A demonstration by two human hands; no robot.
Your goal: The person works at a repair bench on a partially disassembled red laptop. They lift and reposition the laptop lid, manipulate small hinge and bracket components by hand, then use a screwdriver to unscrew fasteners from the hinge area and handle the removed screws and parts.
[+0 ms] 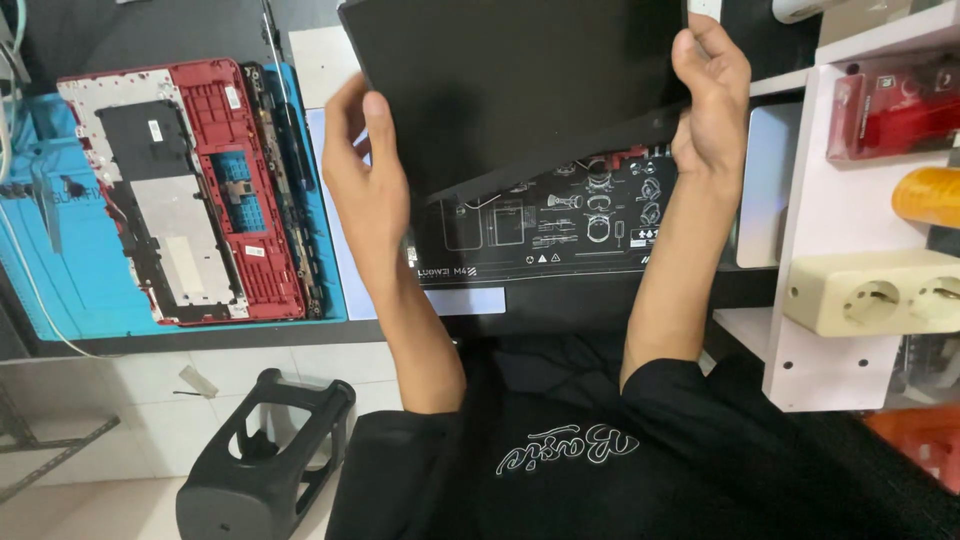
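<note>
A large flat black panel [520, 80], like a laptop lid or screen, is raised above the desk and tilted toward me. My left hand [365, 175] grips its lower left edge, thumb on the face. My right hand [712, 95] grips its right edge, fingers curled over the side. Under the panel lies a black work mat [560, 225] with white printed diagrams.
A dismantled red laptop base [190, 190] lies on a blue mat [60, 260] at the left. A white shelf unit [830, 220] at the right holds a cream double socket [880, 290], a red box and an orange object. A black plastic stool [265, 450] stands on the tiled floor.
</note>
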